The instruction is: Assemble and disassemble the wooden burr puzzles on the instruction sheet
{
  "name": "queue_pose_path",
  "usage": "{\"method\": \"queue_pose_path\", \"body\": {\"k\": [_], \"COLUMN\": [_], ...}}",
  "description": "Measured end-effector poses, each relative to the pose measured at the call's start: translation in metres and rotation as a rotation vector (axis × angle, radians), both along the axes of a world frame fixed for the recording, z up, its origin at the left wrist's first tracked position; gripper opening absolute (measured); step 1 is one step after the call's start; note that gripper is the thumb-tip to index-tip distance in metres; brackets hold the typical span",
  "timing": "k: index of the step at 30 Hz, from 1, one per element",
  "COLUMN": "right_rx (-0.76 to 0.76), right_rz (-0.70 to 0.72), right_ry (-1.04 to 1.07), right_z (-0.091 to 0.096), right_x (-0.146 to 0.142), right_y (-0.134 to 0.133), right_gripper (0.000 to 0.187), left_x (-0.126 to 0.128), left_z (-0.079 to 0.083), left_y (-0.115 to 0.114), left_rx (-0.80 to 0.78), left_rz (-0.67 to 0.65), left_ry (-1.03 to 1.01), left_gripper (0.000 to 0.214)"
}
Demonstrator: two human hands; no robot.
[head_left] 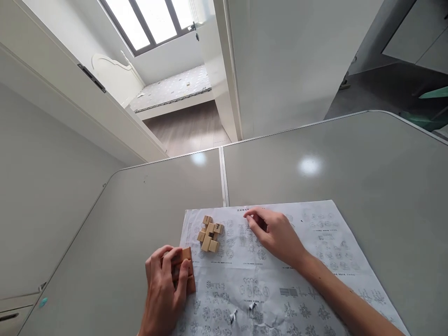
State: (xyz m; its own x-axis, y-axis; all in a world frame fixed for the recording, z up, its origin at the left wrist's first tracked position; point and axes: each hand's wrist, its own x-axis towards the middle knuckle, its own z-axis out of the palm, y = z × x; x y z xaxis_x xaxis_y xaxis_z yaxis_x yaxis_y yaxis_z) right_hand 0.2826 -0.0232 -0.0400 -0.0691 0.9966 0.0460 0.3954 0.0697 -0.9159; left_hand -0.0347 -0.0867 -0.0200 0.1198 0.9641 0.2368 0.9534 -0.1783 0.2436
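Note:
My left hand curls its fingers and thumb around a reddish-brown wooden block puzzle at the left edge of the printed sheet. Part of that puzzle is hidden under my fingers. Just beyond it, a pale wooden interlocking puzzle rests on the sheet, with a "3" and another mark on its block ends. My right hand is over the upper middle of the sheet, thumb and index fingertips drawn together. Nothing shows between them. The sheet carries small line drawings of puzzle pieces and lines of text.
Under the sheet is a grey table with a light seam strip running away from me. Small torn spots mark the sheet's lower part. Past the table, an open doorway shows a bed and a window.

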Motion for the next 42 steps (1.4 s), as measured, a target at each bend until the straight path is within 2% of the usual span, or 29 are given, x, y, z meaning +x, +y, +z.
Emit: {"method": "queue_pose_path", "body": {"k": [4,10,13,16,22,26,29,32,35,38,42], "right_rx": [0.026,0.050,0.049,0.048,-0.018,-0.067,-0.084,-0.079,-0.078,-0.062,-0.001], "right_rz": [-0.004,0.004,0.001,-0.006,-0.075,-0.133,-0.173,-0.221,-0.239,-0.238,-0.177], "right_ry": [-0.013,-0.003,0.014,0.040,0.220,0.371,0.448,0.489,0.467,0.361,0.188], "right_z": [0.002,0.001,0.001,0.003,0.005,0.004,0.004,0.006,0.007,0.008,0.008], "right_x": [0.000,0.001,0.001,0.003,0.009,0.012,0.014,0.017,0.020,0.020,0.023], "right_y": [0.000,0.000,0.001,0.003,0.004,0.004,0.005,0.005,0.003,0.002,0.000], "right_gripper": [0.029,0.028,0.027,0.028,0.032,0.033,0.035,0.036,0.037,0.035,0.028], "left_x": [0.019,0.052,0.066,0.083,0.132,0.161,0.177,0.182,0.175,0.161,0.147], "left_z": [-0.002,-0.004,-0.003,0.000,0.001,-0.005,-0.007,-0.007,-0.007,-0.007,-0.006], "left_y": [-0.021,-0.042,-0.042,-0.033,-0.005,0.016,0.031,0.043,0.051,0.057,0.064], "left_rx": [0.014,-0.072,-0.070,-0.064,-0.151,-0.163,-0.150,-0.137,-0.123,-0.124,-0.117], "left_rz": [-0.093,-0.233,-0.388,-0.574,-0.598,-0.660,-0.659,-0.653,-0.665,-0.652,-0.641], "left_ry": [-0.041,-0.142,-0.168,-0.173,-0.203,-0.252,-0.306,-0.355,-0.390,-0.400,-0.394], "left_gripper": [0.025,0.029,0.034,0.040,0.041,0.049,0.049,0.041,0.034,0.027,0.030]}}
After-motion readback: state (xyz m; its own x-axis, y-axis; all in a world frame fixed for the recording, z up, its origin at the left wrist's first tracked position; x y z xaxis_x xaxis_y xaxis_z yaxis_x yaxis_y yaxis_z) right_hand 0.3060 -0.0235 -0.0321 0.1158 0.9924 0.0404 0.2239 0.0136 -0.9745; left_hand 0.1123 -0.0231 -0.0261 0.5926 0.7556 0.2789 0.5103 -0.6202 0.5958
